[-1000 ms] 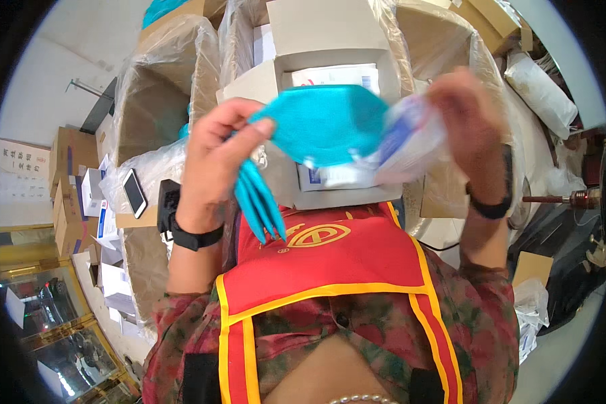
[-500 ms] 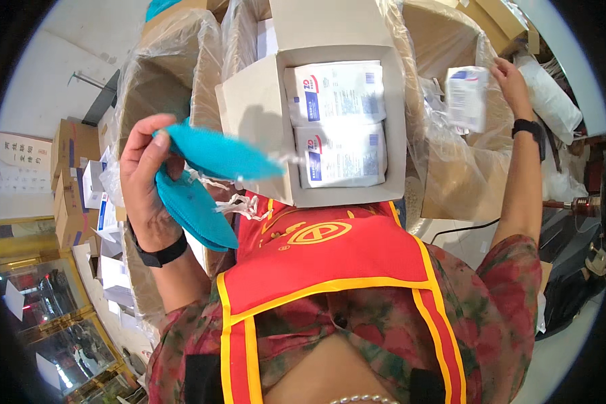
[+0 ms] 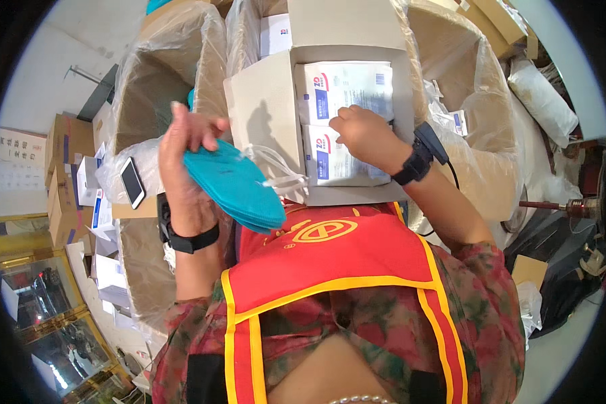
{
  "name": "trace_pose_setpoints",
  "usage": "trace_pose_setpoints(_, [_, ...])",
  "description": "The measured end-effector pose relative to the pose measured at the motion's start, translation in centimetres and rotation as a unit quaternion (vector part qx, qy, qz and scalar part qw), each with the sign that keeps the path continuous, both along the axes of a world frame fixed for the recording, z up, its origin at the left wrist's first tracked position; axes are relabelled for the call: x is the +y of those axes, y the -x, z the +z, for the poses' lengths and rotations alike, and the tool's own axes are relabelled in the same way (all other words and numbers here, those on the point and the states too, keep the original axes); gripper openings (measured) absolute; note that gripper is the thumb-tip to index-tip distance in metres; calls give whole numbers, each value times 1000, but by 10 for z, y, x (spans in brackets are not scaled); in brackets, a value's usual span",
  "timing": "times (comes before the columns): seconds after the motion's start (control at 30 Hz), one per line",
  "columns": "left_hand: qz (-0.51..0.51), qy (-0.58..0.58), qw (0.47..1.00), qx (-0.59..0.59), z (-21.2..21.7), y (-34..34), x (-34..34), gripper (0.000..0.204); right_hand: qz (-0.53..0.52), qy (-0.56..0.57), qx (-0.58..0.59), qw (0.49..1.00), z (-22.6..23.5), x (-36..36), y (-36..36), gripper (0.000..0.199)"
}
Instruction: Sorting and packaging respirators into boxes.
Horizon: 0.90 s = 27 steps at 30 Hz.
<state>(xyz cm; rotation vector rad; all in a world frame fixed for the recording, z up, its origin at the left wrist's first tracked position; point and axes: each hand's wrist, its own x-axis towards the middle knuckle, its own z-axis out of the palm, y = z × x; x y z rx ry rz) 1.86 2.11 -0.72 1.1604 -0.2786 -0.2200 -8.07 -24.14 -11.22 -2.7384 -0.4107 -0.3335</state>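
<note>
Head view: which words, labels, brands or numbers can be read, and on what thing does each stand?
I will not copy the wording; print shows here:
White packets: largest print clear, rest too small.
Red apron: yellow emblem, other marks partly hidden.
Wall sheet: large characters; lower lines too small.
Small white box: one coloured mark.
Other print: too small.

Matt cloth-like masks [image 3: 239,192], glossy plastic liner [image 3: 213,67]

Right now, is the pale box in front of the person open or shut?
The box is open: its flaps are spread outward, and white packets show inside.
</note>
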Motion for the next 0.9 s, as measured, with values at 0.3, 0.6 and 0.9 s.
trace_pose_setpoints(0.3, [-174, -295, 930, -134, -14, 18, -35, 10, -50, -168, 34, 984, 78, 17, 29, 15])
trace_pose_setpoints(0.6, [-219, -244, 934, -144, 14, 32, -59, 16, -9, -142, 32, 989, 133, 24, 30, 13])
trace_pose_setpoints(0.9, [-154, -140, 978, 21, -1, 8, -65, 19, 96, 38, -175, 979, 162, 58, 59, 11])
